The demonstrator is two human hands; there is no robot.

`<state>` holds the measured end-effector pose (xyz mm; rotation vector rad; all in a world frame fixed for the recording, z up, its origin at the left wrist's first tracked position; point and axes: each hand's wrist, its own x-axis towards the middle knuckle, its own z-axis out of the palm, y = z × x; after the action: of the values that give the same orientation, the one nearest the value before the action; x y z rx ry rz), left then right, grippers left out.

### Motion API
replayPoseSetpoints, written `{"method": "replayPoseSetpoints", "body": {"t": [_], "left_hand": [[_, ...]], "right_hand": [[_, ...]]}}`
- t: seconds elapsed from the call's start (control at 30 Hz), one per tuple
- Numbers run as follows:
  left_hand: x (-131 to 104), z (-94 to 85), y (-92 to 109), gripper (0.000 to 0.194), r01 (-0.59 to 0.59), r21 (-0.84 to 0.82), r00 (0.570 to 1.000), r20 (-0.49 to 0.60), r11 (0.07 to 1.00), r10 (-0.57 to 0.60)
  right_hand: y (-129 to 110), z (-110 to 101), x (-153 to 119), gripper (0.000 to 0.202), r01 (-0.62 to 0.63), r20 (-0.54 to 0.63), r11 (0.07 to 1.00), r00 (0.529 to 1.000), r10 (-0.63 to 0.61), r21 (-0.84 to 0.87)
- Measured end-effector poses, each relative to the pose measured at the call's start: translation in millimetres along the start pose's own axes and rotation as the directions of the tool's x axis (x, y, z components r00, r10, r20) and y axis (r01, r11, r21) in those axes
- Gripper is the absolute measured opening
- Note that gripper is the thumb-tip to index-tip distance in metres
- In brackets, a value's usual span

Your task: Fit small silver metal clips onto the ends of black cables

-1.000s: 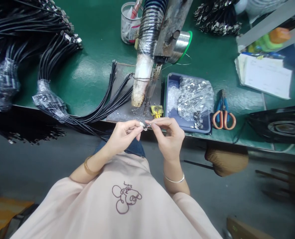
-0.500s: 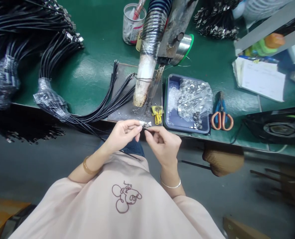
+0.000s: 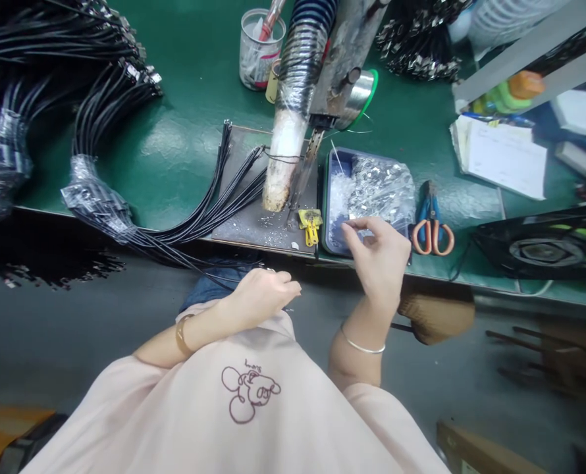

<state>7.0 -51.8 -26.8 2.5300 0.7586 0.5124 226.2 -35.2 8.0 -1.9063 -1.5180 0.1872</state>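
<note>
My left hand (image 3: 267, 294) is curled closed in front of the bench edge, palm turned down. Whatever its fingers hold is hidden. Black cables (image 3: 194, 230) run from a plastic-wrapped bundle toward that hand. Over the front of a blue tray (image 3: 328, 245), the thumb and forefinger of my right hand (image 3: 380, 257) come together in a pinch. Anything between them is too small to make out. In the tray lie small clear-white pieces (image 3: 340, 191) and a plastic bag of shiny metal parts (image 3: 379, 187).
A soldering stand (image 3: 340, 79) and a taped hose (image 3: 288, 145) reach down over a dark board (image 3: 238, 227). A yellow clip (image 3: 311, 227) lies beside the tray. Orange-handled pliers (image 3: 432, 227), papers (image 3: 505, 158) and a black fan (image 3: 544, 250) are on the right.
My hands have separated. The right moved right and over the tray; the left dropped slightly toward my lap and turned palm down, hiding the small metal piece seen at its fingertips before.
</note>
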Motion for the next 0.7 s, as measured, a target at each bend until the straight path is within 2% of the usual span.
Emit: {"method": "replayPoseSetpoints", "body": {"t": [0.07, 0.13, 0.17, 0.2, 0.27, 0.33, 0.37, 0.43, 0.53, 0.63, 0.7], "left_hand": [[1.6, -2.8, 1.2, 0.021, 0.018, -0.061, 0.994, 0.105, 0.998, -0.012], [2.8, -7.9, -1.7, 0.023, 0.077, -0.279, 0.988, 0.153, 0.957, -0.035], [3.1, -10.9, -4.8, 0.026, 0.120, -0.430, 0.985, 0.166, 0.895, -0.053], [3.2, -13.9, -8.6, 0.028, 0.171, -0.580, 0.981, 0.178, 0.796, -0.081], [3.0, -19.4, -17.4, 0.032, 0.270, -0.802, 0.962, 0.206, 0.533, -0.177], [3.5, -23.7, -25.1, 0.037, 0.322, -0.895, 0.921, 0.222, 0.308, -0.320], [4.1, -25.4, -27.7, 0.039, 0.328, -0.916, 0.896, 0.224, 0.231, -0.384], [6.6, -27.7, -29.8, 0.044, 0.318, -0.938, 0.853, 0.222, 0.134, -0.473], [12.1, -29.3, -26.7, 0.047, 0.270, -0.960, 0.821, 0.192, 0.070, -0.538], [17.2, -28.4, -22.1, 0.041, 0.212, -0.974, 0.808, 0.131, 0.077, -0.574], [19.3, -26.8, -20.1, 0.034, 0.207, -0.971, 0.806, 0.100, 0.119, -0.584]], "right_hand": [[10.1, -1.5, 15.0, 0.014, -0.021, 0.125, 0.997, 0.992, 0.030, -0.074], [14.3, 0.0, 24.7, 0.011, -0.038, 0.216, 0.994, 0.974, 0.060, -0.103], [14.6, 1.1, 27.6, 0.010, -0.042, 0.252, 0.994, 0.965, 0.067, -0.103], [14.0, 2.2, 29.4, 0.010, -0.043, 0.281, 0.994, 0.957, 0.069, -0.098], [11.7, 3.0, 30.1, 0.009, -0.032, 0.321, 0.996, 0.945, 0.059, -0.087], [8.9, 1.8, 27.7, 0.009, -0.028, 0.329, 0.996, 0.943, 0.053, -0.082], [7.5, 0.7, 25.5, 0.009, -0.033, 0.315, 0.996, 0.948, 0.056, -0.077], [4.5, -2.2, 19.4, 0.009, -0.062, 0.234, 0.997, 0.970, 0.073, -0.052], [-2.1, -5.6, 7.9, 0.013, -0.114, 0.006, 0.992, 0.993, 0.114, 0.050], [-11.9, -5.9, -2.8, 0.014, -0.068, -0.253, 0.974, 0.960, 0.123, 0.216], [-19.5, -4.5, -9.2, 0.013, -0.010, -0.340, 0.951, 0.933, 0.121, 0.310]]}}
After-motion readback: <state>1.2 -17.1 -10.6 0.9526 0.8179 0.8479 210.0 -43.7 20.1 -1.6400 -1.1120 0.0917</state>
